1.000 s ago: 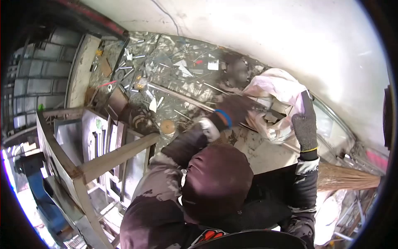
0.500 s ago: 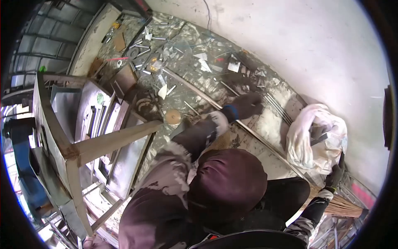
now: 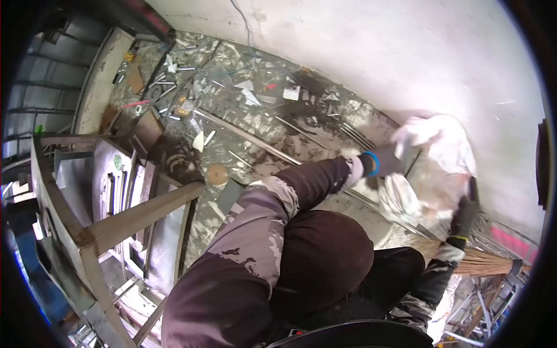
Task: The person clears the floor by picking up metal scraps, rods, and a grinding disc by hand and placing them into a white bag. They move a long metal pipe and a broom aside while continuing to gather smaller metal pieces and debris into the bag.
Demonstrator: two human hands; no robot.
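Observation:
A crumpled white plastic sack [image 3: 449, 136] stands against the wall at the right, its mouth spread. My left hand [image 3: 390, 162], in a dark glove with a blue band at the wrist, reaches to the near side of the sack's mouth. Its fingers are smeared by motion and partly lost against the sack, so what it holds, if anything, does not show. My right hand [image 3: 464, 217], also in a dark glove, grips the sack's right edge. Below the right hand lies a broom with brown bristles [image 3: 484, 264].
Metal offcuts, paper scraps and dirt litter the floor [image 3: 255, 122]. A long metal bar [image 3: 246, 134] lies across it. On the left stands a metal frame [image 3: 145, 214] with sheets and strips leaning inside. A white wall [image 3: 371, 52] bounds the far side.
My left hand has moved right from above the floor to the sack's mouth. The sack has shifted and its upper rim is raised. My view has turned slightly to the right.

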